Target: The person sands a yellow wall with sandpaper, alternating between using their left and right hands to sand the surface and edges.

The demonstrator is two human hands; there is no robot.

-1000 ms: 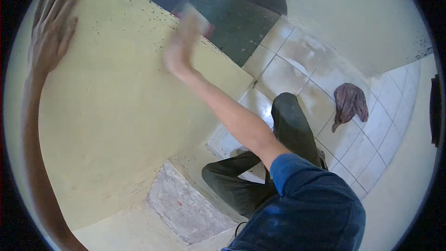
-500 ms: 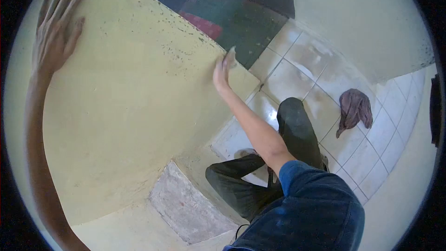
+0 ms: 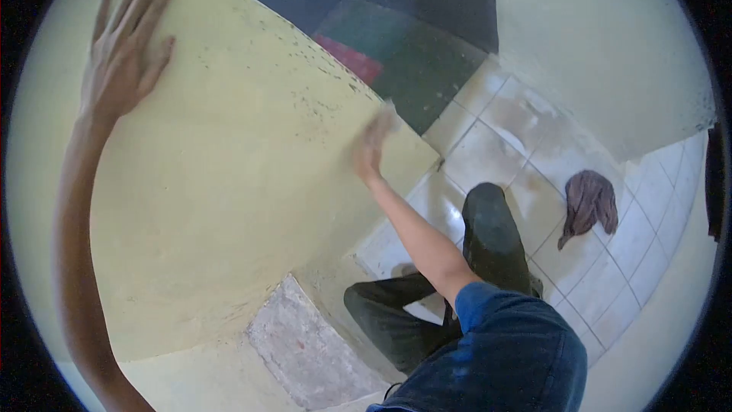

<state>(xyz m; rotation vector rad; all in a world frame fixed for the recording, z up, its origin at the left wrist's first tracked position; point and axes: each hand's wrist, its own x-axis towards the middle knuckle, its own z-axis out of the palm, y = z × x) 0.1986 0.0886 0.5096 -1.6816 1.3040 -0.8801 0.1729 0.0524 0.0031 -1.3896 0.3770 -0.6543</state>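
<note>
My left hand [image 3: 126,69] lies flat with spread fingers on the cream-painted wall [image 3: 198,206], its fingertips close to the chipped upper edge. Near that edge's lower corner, my right hand [image 3: 369,151] presses against the same wall, smeared by motion. A small pale, thin piece [image 3: 388,112] sticks out past its fingers; its kind is too blurred to make out. Dark specks and chipped paint run along the edge between the two hands.
White floor tiles [image 3: 479,154] with pale smudges lie to the right, with a crumpled brownish-purple cloth [image 3: 589,204] on them. Behind the wall edge is a dark green panel [image 3: 427,53]. A rough grey block [image 3: 309,347] juts out near my bent knees [image 3: 488,217].
The whole view has shifted, so the wall and floor sit slightly lower and further right. My right hand is more blurred at the edge. My left hand stays flat on the wall.
</note>
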